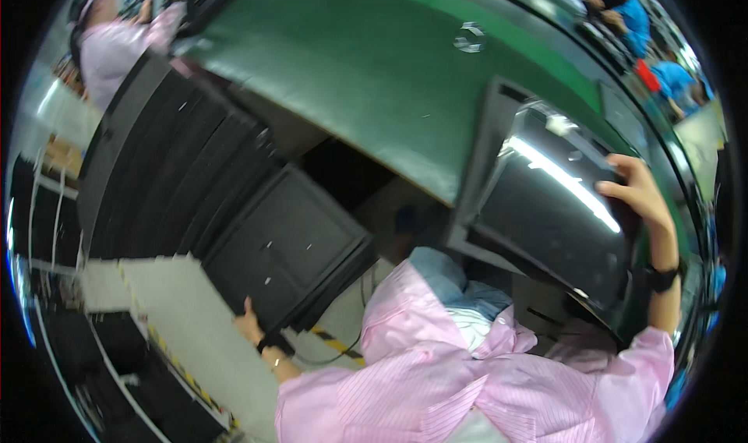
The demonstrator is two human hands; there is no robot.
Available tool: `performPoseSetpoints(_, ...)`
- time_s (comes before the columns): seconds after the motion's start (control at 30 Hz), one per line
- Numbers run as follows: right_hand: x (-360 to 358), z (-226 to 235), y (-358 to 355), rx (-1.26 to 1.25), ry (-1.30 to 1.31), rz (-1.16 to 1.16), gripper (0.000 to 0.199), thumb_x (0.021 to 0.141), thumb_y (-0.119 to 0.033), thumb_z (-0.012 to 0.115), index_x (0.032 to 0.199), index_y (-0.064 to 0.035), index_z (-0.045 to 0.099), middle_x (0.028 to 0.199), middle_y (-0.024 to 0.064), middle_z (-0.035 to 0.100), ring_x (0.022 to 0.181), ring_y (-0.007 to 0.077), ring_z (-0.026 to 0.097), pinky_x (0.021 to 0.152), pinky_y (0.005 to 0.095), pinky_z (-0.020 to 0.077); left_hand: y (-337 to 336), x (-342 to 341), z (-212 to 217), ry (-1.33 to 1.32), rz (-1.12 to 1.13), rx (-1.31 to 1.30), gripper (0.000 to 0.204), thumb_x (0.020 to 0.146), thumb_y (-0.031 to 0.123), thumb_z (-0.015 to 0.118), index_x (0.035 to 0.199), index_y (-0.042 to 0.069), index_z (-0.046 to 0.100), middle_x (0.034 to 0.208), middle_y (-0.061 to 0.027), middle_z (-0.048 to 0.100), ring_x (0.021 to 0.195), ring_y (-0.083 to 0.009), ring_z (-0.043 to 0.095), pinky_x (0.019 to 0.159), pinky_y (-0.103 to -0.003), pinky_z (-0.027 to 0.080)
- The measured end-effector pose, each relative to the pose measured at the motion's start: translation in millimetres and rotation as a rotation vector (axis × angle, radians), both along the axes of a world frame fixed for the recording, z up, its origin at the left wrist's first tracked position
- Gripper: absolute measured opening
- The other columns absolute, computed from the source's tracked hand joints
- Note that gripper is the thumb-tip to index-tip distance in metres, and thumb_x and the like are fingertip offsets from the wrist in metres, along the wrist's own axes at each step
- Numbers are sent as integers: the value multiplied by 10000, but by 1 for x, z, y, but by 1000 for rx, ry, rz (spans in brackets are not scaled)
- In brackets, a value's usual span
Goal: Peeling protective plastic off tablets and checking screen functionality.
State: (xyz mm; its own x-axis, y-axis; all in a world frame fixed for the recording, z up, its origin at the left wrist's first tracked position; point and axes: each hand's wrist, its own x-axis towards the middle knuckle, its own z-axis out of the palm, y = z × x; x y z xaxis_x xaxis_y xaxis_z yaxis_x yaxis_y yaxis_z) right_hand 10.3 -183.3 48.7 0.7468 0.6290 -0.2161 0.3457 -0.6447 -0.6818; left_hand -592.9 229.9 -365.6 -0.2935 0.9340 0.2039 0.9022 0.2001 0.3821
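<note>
My right hand is closed around the far right edge of a glossy black panel, its thumb and fingertips on the surface. A ceiling light reflects across the panel, which sits tilted over a dark grey tray-like frame on the green table. Low on my left, my left hand grips the near corner of a flat black tray; the thumb shows along its side, and the other fingers are mostly hidden. Under that tray, further black layers show at its right edge.
A tall stack of black trays stands at left. The green tabletop bears a small clear roll-like object. Someone in pink is at the far left; people in blue work beyond the table. Dark shelving stands at lower left.
</note>
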Motion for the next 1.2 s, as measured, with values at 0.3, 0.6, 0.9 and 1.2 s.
performPoseSetpoints(0.3, 18, -6, 17, -222, -339, 354, 410, 727, -353, 718, 884, 21, 654, 729, 105, 634, 696, 149, 589, 631, 279, 458, -2, -33, 43, -234, -12, 40, 657, 865, 457, 533, 1000, -186, 528, 965, -320, 584, 839, -422, 571, 749, -418, 456)
performPoseSetpoints(0.6, 206, -20, -68, -569, -755, 34, 657, 730, -496, 664, 1230, -107, 488, 1278, 200, 467, 1265, 376, 330, 1015, 471, 294, -118, 34, 264, 4, -76, 61, 592, 889, 418, 510, 1222, -69, 469, 1201, -253, 510, 1071, -344, 508, 946, -378, 386)
performPoseSetpoints(0.9, 258, -78, -97, -493, -419, -152, 904, 718, -645, 570, 1405, -149, 255, 1422, 262, 205, 1317, 451, 157, 1063, 511, 186, -90, 83, 238, -1196, -167, -321, 536, 899, 410, 508, 1100, -87, 519, 1093, -188, 573, 950, -249, 568, 844, -326, 438)
performPoseSetpoints(1.2, 277, -96, -78, -687, -1002, 144, 611, 816, -308, 560, 1252, 62, 344, 910, 240, 578, 740, 375, 603, 684, 421, 498, -88, 203, 249, -1492, -337, -392, 405, 877, 307, 573, 1125, -11, 536, 1128, -74, 566, 1033, -160, 520, 891, -277, 393)
